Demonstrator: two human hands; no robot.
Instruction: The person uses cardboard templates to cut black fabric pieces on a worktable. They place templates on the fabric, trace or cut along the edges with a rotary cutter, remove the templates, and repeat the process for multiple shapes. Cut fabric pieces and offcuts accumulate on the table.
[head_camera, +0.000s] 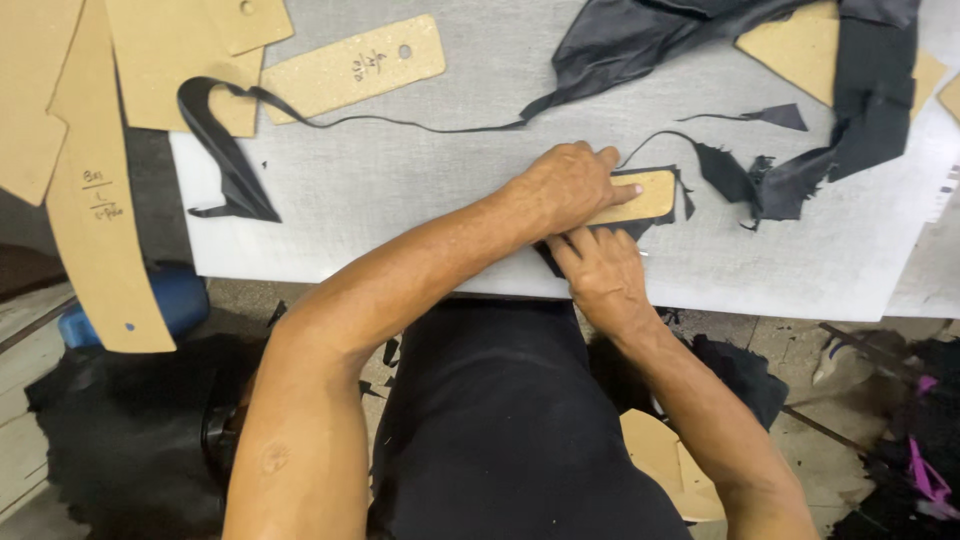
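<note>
The left hand (568, 185) lies flat, palm down with fingers spread, on a small tan cardboard pattern (640, 199), pinning it over a piece of black leather (612, 232) right of centre on the white cutting board (420, 180), presumably so it cannot slip. Just below and touching it, the right hand (600, 272) is curled at the pattern's lower edge; whether it grips a blade I cannot tell. Farther out lie black leather scraps (790, 170), a long trimmed strip (230, 150) and more cardboard templates (350, 65) at upper left.
</note>
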